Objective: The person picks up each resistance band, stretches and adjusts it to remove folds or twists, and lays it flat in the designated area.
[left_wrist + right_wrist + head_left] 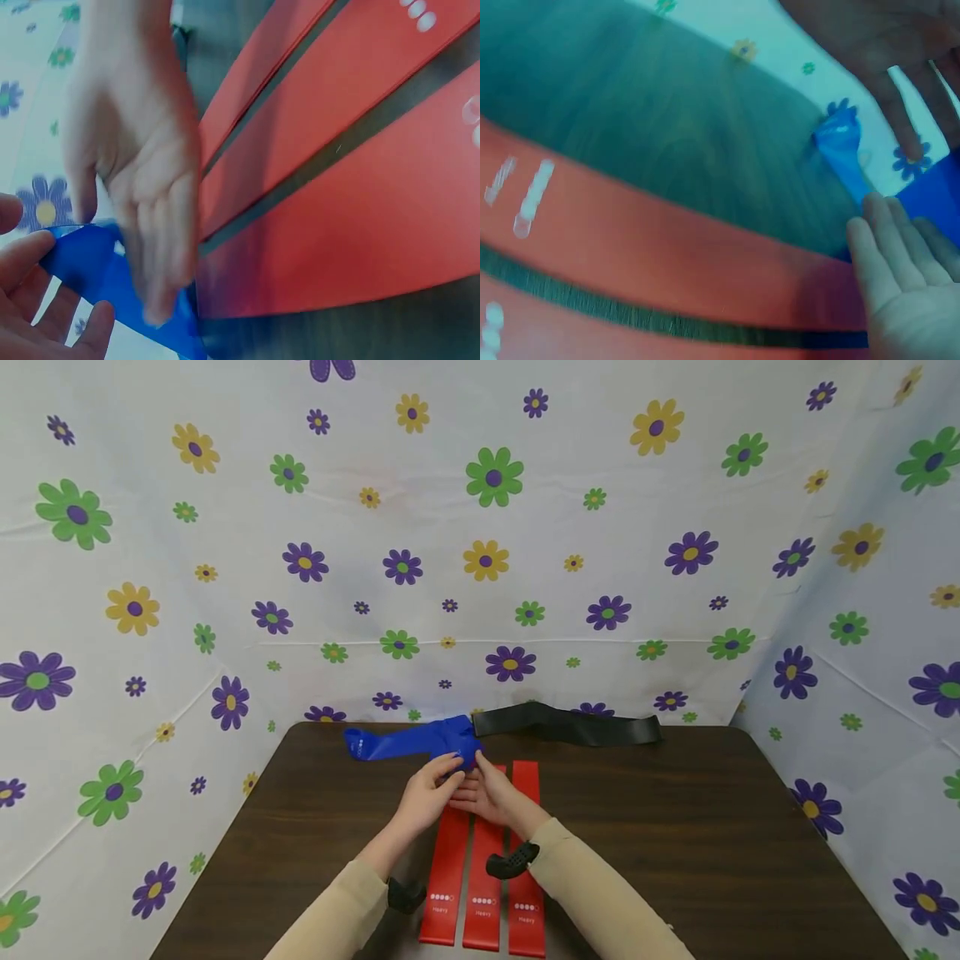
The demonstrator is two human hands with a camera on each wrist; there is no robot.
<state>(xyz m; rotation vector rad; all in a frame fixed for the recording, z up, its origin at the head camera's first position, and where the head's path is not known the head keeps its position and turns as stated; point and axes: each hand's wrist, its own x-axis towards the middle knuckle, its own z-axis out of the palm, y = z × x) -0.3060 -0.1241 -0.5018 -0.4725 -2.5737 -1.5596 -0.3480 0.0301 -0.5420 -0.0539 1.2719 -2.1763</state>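
Note:
A blue flat exercise band (401, 744) lies at the back of the table, its near part bunched beneath my hands. My left hand (426, 795) reaches over it with fingers extended; in the left wrist view its fingers (28, 259) touch the band's upper edge, and the thumb stands apart. My right hand (497, 795) is beside the left, palm turned toward it and fingers straight, against the blue band. In the left wrist view the right hand (150, 172) is blurred. Under both hands run three red bands (482, 931) marked "Heavy".
A black band (585, 727) stretches along the table's back edge, right of the blue one. The dark wooden table (675, 843) meets a flower-patterned cloth (442, 527) at the back and sides. Dark devices (405, 895) sit at both wrists.

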